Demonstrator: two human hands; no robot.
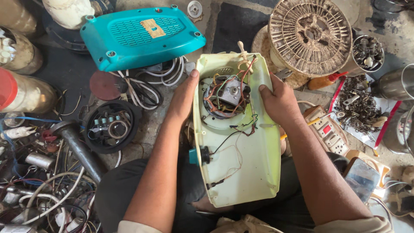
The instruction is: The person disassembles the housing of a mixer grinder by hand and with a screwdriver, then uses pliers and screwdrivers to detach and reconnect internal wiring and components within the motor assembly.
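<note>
- Cluttered floor [164, 125] is strewn with wires [146, 86] and a teal cover [142, 36].
- Housing [241, 164] is gripped at its edges by left hand [183, 101] and right hand [280, 101].
- Motor [228, 95] is exposed inside.

Both hands clamp the pale casing [241, 164], left hand [183, 101] flat on its left edge, right hand [280, 101] on the right. Tight on the left: cables [148, 84] and the teal cover [142, 36] crowd in. Right, a switchboard [327, 131] sits close. Far side, the dusty grille [310, 34] blocks. Open floor shows only between left forearm and black disc [110, 125].
</note>
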